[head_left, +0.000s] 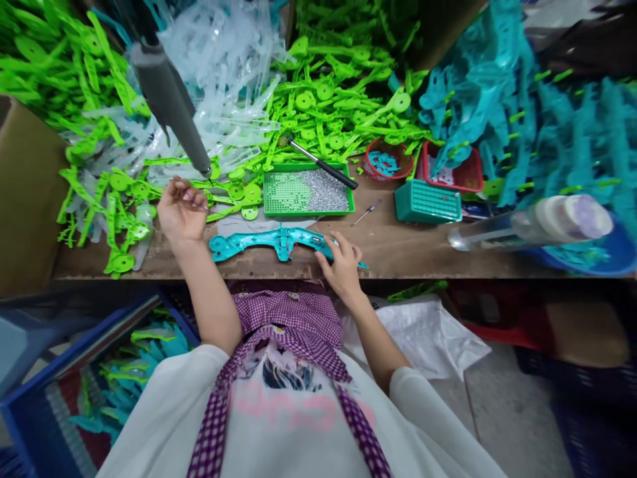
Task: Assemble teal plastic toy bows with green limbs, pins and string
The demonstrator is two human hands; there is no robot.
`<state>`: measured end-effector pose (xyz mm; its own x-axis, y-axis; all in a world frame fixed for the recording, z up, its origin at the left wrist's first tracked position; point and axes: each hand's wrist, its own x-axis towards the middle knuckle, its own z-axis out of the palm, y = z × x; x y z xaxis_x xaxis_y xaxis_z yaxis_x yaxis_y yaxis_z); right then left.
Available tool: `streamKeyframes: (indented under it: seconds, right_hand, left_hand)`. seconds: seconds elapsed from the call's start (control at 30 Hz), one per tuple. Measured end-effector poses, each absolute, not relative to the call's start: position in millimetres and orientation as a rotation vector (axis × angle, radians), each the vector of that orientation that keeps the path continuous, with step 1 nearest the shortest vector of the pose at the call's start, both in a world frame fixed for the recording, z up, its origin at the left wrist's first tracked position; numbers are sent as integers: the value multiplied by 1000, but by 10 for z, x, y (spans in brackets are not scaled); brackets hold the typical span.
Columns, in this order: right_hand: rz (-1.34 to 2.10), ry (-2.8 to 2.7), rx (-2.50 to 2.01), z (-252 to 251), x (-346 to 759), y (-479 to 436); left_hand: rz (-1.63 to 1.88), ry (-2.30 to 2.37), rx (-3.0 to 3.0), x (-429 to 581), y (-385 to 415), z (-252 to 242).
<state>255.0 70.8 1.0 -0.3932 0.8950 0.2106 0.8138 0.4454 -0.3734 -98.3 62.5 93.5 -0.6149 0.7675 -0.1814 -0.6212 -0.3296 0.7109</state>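
A teal bow-shaped plastic part [243, 241] lies lengthwise near the table's front edge, its inside facing up, with a bracket-like piece across its middle. My right hand [343, 262] grips its right end, thumb at the near edge and fingers over the top. To the left of the part my left hand [183, 211] is raised with the fingers curled in; whatever they may pinch is too small to make out. Just beside those fingers hangs a grey electric screwdriver [172, 109], its bit pointing down. Behind the part sits a green tray [308, 214] of small silver screws.
A black-handled hammer [323, 164] lies across the tray. To its right are a small screwdriver [367, 211], a red basket [388, 162], a teal basket [428, 202] and a clear bottle [527, 222]. Heaped green parts [343, 99] and teal parts [488, 106] fill the back.
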Motion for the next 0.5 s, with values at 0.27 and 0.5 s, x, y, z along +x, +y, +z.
streamKeyframes:
  seconds: [0.27,0.5]
  right_hand:
    - [380,-2436,-1471,-104,2460,340]
    - [909,-2351,-1494,501,2599,758]
  left_hand:
    - [1600,1658,411,-1088,-88,509]
    - [1338,2455,1253,-1112,-263,300]
